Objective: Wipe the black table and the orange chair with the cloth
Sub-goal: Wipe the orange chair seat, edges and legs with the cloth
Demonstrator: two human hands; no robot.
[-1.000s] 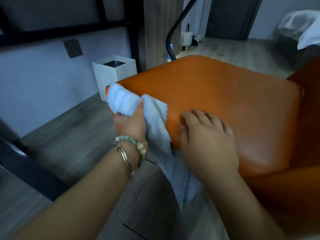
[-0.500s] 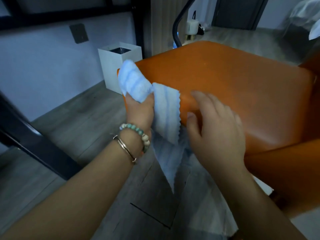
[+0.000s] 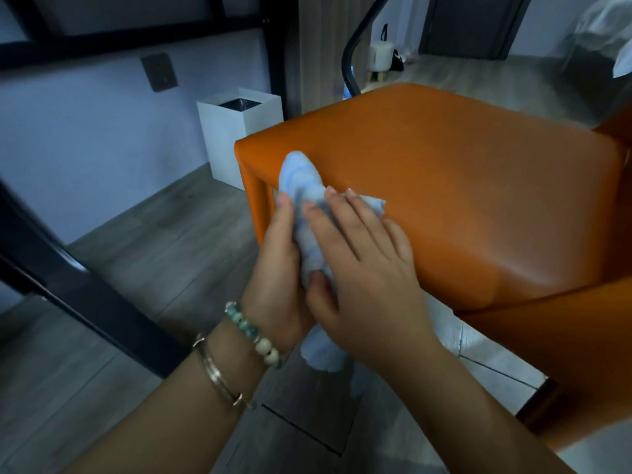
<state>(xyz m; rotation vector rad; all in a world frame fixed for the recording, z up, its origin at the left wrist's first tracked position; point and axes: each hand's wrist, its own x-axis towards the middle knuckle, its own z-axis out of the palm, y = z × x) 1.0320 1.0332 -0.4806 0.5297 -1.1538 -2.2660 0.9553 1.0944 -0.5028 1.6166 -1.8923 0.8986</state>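
Your left hand (image 3: 278, 265) holds the bunched, light blue striped cloth (image 3: 301, 181) against the near edge of the smooth, padded orange chair (image 3: 461, 186), close to the corner above its orange leg (image 3: 263, 206). The thumb lies up along the cloth's left side. The other fingers are hidden behind the wad, so you cannot see how far they wrap.

Your right hand (image 3: 362, 278) lies over the cloth from the other side. Its fingers are straight and slightly spread, with their tips on the upper part of the wad, and the thumb presses the lower fold. The two hands meet with the cloth sandwiched between them. A loose tail of cloth hangs down below your palms, off the seat.

On your left wrist sit a turquoise-and-cream bead bracelet (image 3: 253, 333) and a thin metal bangle (image 3: 219, 374).

Beyond the chair corner, a white square waste bin (image 3: 239, 138) stands on the grey wood-look floor (image 3: 143, 241) by the pale wall. A thick black metal bar (image 3: 85, 295) slants across the left.
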